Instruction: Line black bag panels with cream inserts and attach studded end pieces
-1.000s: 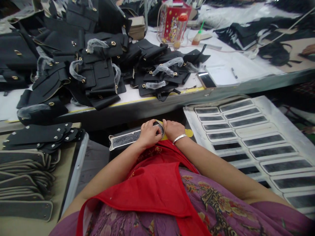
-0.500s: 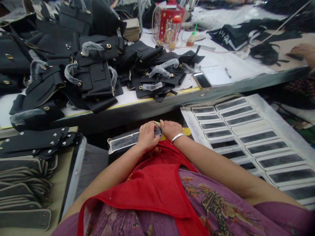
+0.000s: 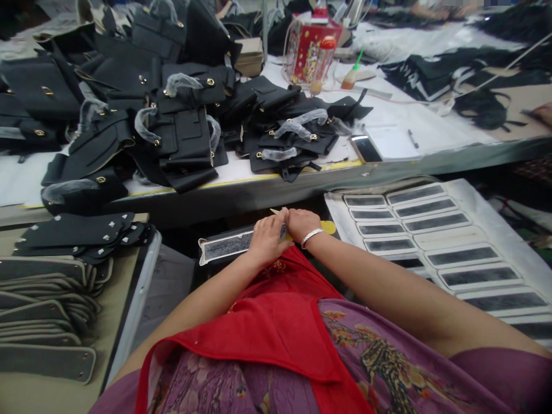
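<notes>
At centre frame, the left hand (image 3: 267,240) curls down over the right end of a grey strip (image 3: 224,246), gripping it. The right hand (image 3: 302,223), just beside it, is closed around a yellow tool (image 3: 328,227).

Both hands meet over a grey strip (image 3: 226,246): the left hand (image 3: 266,240) presses it, the right hand (image 3: 301,223) holds a yellow tool (image 3: 326,227). Black bags (image 3: 181,129) crowd the worktop (image 3: 431,135).

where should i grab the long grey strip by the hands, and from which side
Its free left end, from the left: the strip lies flat, with its right end held under the left hand, the right hand beside it. Pinch across the narrow width, on the pale border.
</notes>
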Demonstrator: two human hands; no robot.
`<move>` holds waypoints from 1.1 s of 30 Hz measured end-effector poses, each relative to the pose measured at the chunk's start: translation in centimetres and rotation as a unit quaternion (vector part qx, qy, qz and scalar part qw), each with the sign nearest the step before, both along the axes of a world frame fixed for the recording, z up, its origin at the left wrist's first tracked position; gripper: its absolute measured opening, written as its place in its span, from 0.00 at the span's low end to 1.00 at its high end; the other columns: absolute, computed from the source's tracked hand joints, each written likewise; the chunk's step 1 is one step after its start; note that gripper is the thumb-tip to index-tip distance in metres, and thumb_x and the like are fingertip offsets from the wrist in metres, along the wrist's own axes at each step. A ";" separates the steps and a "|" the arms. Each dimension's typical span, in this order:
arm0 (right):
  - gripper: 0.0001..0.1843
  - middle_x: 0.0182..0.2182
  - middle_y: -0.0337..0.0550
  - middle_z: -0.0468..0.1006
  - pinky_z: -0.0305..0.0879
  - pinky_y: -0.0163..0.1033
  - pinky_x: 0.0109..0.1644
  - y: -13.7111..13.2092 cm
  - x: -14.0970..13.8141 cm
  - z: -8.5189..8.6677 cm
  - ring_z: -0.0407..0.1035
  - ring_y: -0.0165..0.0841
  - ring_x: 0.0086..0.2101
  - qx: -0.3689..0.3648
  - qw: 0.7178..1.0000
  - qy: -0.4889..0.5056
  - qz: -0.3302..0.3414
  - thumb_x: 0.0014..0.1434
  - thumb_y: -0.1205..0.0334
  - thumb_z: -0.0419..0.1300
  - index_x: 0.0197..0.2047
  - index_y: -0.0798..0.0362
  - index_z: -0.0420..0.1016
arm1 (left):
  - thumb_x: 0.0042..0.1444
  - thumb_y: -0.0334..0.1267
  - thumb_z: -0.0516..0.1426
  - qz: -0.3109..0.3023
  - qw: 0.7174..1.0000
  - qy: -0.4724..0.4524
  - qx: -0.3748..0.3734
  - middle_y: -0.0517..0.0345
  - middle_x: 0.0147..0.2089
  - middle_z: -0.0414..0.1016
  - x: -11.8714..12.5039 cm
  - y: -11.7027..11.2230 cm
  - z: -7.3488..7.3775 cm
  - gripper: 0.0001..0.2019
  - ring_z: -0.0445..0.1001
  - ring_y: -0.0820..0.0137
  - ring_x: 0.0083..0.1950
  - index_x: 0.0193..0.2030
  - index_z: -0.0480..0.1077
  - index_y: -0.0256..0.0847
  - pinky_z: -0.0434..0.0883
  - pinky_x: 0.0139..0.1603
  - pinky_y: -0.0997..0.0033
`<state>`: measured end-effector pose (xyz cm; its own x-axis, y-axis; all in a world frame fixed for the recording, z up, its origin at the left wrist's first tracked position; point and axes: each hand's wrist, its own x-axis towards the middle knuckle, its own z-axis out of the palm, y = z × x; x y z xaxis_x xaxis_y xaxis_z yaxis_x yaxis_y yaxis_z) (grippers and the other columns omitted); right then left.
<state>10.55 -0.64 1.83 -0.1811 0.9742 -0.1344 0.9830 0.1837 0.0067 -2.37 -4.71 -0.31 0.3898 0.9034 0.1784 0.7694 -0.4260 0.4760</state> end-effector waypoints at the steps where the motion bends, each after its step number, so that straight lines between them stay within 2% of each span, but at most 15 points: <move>1: 0.29 0.36 0.55 0.78 0.65 0.36 0.40 0.2 0.0 0.0 0.73 0.36 0.40 0.001 1.000 -0.003 0.006 0.67 0.53 0.34 0.42 0.59 0.72 | 0.47 0.45 0.61 0.007 1.000 -0.002 -0.004 0.45 0.57 0.64 0.1 0.1 0.0 0.42 0.62 0.58 0.57 0.66 0.45 0.40 0.58 0.58 0.56; 6: 0.25 0.38 0.55 0.78 0.64 0.38 0.42 1.0 -0.2 0.4 0.72 0.37 0.41 0.004 0.999 0.012 0.044 0.66 0.54 0.37 0.42 0.58 0.72 | 0.43 0.45 0.63 0.047 0.998 -0.015 -0.031 0.42 0.57 0.64 0.3 0.3 0.6 0.46 0.63 0.56 0.57 0.65 0.45 0.36 0.59 0.57 0.56; 13: 0.19 0.37 0.54 0.78 0.64 0.41 0.43 1.8 -1.0 1.4 0.73 0.40 0.40 0.015 0.995 0.060 0.084 0.63 0.55 0.46 0.38 0.57 0.74 | 0.39 0.42 0.66 0.040 0.996 -0.042 -0.066 0.43 0.58 0.65 -0.9 -0.1 1.4 0.51 0.65 0.56 0.57 0.66 0.43 0.38 0.61 0.57 0.56; 18: 0.22 0.33 0.59 0.77 0.64 0.42 0.41 3.3 2.4 4.5 0.72 0.40 0.37 0.070 0.990 0.122 0.016 0.64 0.55 0.42 0.39 0.62 0.71 | 0.39 0.45 0.66 0.036 0.996 -0.037 -0.075 0.45 0.57 0.66 -1.9 -0.3 1.3 0.51 0.65 0.57 0.58 0.66 0.43 0.37 0.61 0.58 0.57; 20: 0.26 0.29 0.53 0.75 0.64 0.39 0.35 3.0 3.9 6.0 0.71 0.37 0.31 0.090 0.983 0.160 -0.006 0.65 0.52 0.36 0.39 0.60 0.68 | 0.40 0.46 0.65 0.029 0.997 -0.017 -0.072 0.43 0.59 0.65 -2.0 -0.3 1.2 0.48 0.63 0.57 0.60 0.65 0.46 0.34 0.59 0.60 0.58; 21: 0.29 0.25 0.48 0.72 0.64 0.37 0.31 2.6 4.3 6.5 0.69 0.34 0.26 0.091 0.972 0.218 -0.015 0.65 0.50 0.31 0.37 0.58 0.67 | 0.41 0.47 0.64 0.025 0.997 -0.003 -0.069 0.43 0.60 0.63 -2.0 -0.2 1.1 0.46 0.62 0.56 0.60 0.65 0.49 0.33 0.58 0.61 0.58; 22: 0.31 0.20 0.42 0.67 0.62 0.35 0.27 2.0 4.5 6.9 0.65 0.31 0.21 0.085 0.947 0.308 -0.025 0.65 0.48 0.27 0.33 0.55 0.65 | 0.43 0.48 0.64 0.021 0.998 0.010 -0.065 0.42 0.61 0.62 -2.0 -0.2 1.1 0.44 0.61 0.56 0.61 0.64 0.52 0.33 0.57 0.61 0.58; 23: 0.32 0.17 0.37 0.61 0.59 0.33 0.23 1.3 4.3 7.2 0.60 0.29 0.17 0.071 0.903 0.422 -0.034 0.64 0.46 0.24 0.29 0.53 0.61 | 0.44 0.49 0.63 0.016 0.998 0.022 -0.061 0.43 0.62 0.61 -2.0 -0.2 1.1 0.41 0.60 0.56 0.62 0.63 0.54 0.34 0.56 0.62 0.58; 25: 0.29 0.15 0.32 0.51 0.53 0.32 0.19 0.0 3.5 7.2 0.50 0.26 0.13 0.030 0.767 0.639 -0.050 0.62 0.43 0.23 0.24 0.49 0.53 | 0.46 0.49 0.61 0.003 0.998 0.037 -0.056 0.45 0.62 0.60 -2.0 -0.1 1.1 0.38 0.59 0.57 0.62 0.62 0.57 0.37 0.56 0.62 0.57; 26: 0.28 0.14 0.31 0.48 0.51 0.31 0.18 -0.4 2.9 7.0 0.47 0.26 0.13 0.008 0.703 0.708 -0.057 0.62 0.42 0.25 0.22 0.49 0.50 | 0.47 0.49 0.61 -0.002 0.998 0.041 -0.054 0.46 0.62 0.60 -2.0 -0.1 1.1 0.36 0.59 0.57 0.62 0.62 0.57 0.38 0.56 0.62 0.57; 27: 0.27 0.14 0.30 0.47 0.49 0.31 0.17 -0.6 2.4 6.8 0.45 0.25 0.12 -0.009 0.665 0.744 -0.062 0.62 0.42 0.25 0.21 0.49 0.47 | 0.48 0.49 0.60 -0.006 0.998 0.043 -0.053 0.46 0.62 0.60 -2.0 -0.1 1.1 0.36 0.59 0.57 0.62 0.62 0.57 0.39 0.57 0.62 0.57; 28: 0.27 0.14 0.30 0.46 0.48 0.31 0.17 -0.7 1.9 6.5 0.44 0.25 0.12 -0.024 0.646 0.760 -0.064 0.62 0.43 0.26 0.21 0.49 0.47 | 0.48 0.49 0.60 -0.008 0.998 0.045 -0.051 0.46 0.62 0.60 -2.0 -0.1 1.1 0.36 0.59 0.57 0.62 0.62 0.57 0.39 0.57 0.61 0.57; 30: 0.26 0.14 0.30 0.46 0.47 0.31 0.17 -0.3 1.2 5.8 0.43 0.26 0.12 -0.044 0.639 0.765 -0.064 0.62 0.44 0.27 0.21 0.49 0.46 | 0.49 0.49 0.60 -0.014 0.998 0.051 -0.046 0.46 0.62 0.60 -2.0 -0.2 1.1 0.36 0.59 0.57 0.62 0.62 0.56 0.38 0.57 0.61 0.57; 33: 0.28 0.13 0.30 0.45 0.48 0.32 0.16 0.3 0.7 4.9 0.43 0.26 0.12 -0.076 0.670 0.737 -0.047 0.61 0.41 0.24 0.20 0.48 0.45 | 0.51 0.50 0.58 -0.028 0.997 0.058 -0.032 0.45 0.62 0.60 -2.0 -0.3 1.0 0.34 0.59 0.57 0.62 0.62 0.57 0.38 0.57 0.61 0.56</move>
<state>11.24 -0.30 6.69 -0.1653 0.9859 0.0247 -0.0919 0.0095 -0.9957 -4.39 -4.98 0.70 0.4554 0.8874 0.0719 0.7967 -0.4423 0.4118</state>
